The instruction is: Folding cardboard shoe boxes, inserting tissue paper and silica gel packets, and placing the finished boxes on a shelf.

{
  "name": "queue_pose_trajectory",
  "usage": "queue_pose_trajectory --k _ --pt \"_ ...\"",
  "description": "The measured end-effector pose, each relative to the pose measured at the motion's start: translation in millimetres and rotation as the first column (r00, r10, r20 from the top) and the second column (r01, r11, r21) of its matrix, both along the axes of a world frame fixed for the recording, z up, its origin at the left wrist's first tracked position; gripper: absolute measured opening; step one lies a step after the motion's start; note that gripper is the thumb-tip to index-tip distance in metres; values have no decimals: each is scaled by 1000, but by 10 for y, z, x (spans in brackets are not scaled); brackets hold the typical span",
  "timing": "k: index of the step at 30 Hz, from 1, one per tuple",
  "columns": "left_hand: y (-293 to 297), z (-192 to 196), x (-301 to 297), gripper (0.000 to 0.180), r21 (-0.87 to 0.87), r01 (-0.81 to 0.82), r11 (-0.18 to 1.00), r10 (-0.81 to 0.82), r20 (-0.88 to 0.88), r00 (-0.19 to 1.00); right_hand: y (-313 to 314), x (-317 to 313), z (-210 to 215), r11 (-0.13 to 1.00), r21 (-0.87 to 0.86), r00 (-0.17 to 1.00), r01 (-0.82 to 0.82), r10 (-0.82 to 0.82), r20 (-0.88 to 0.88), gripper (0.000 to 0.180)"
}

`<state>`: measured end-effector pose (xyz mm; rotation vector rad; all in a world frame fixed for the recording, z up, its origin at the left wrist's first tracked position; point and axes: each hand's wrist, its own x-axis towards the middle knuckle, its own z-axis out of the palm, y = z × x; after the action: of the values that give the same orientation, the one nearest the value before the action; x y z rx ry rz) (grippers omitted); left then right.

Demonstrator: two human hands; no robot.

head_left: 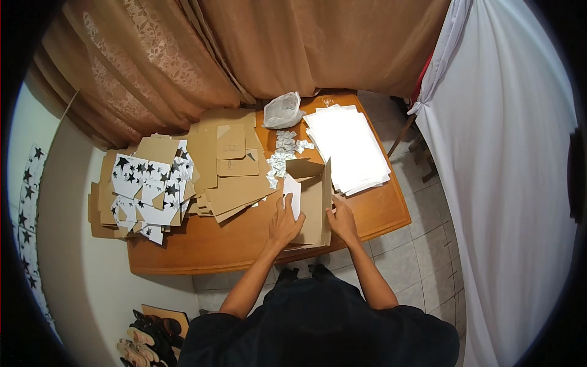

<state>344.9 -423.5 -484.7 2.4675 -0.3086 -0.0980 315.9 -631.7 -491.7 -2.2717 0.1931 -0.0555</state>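
A brown cardboard box [314, 205], partly folded with its walls raised, stands near the table's front edge between my hands. My left hand [285, 223] is closed on its left side, where a white panel [293, 189] stands up beside the fingers. On the opposite side, my right hand [342, 220] pinches the right wall, thumb toward me. The far flap of the box leans over its back end. Just beyond it lie several small white packets [285, 144] with print on them.
Flat cardboard pieces [208, 156] are heaped left of the packets, with star-printed white cutouts [143, 177] farther left. A clear plastic bag [282, 112] sits at the back. White sheets [350, 147] are stacked right on the wooden table [183, 260]. Shoes [147, 342] stand low at left.
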Motion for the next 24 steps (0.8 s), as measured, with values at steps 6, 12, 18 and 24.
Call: queue_pose_trajectory --k 6,12,18,24 --pt "-135 -225 -54 86 154 -21 988 34 -82 996 3 -9 -26 997 18 993 -81 82 -79 65" --pt "-187 -151 -38 93 186 -19 982 58 -203 978 39 -39 -178 991 10 991 -136 136 13 73" --pt "-100 -260 90 91 230 59 971 -27 -143 989 155 22 -414 985 15 983 -170 169 66 79" --pt "112 -418 180 87 58 109 992 -100 -137 985 229 3 -420 988 85 992 -128 127 19 86"
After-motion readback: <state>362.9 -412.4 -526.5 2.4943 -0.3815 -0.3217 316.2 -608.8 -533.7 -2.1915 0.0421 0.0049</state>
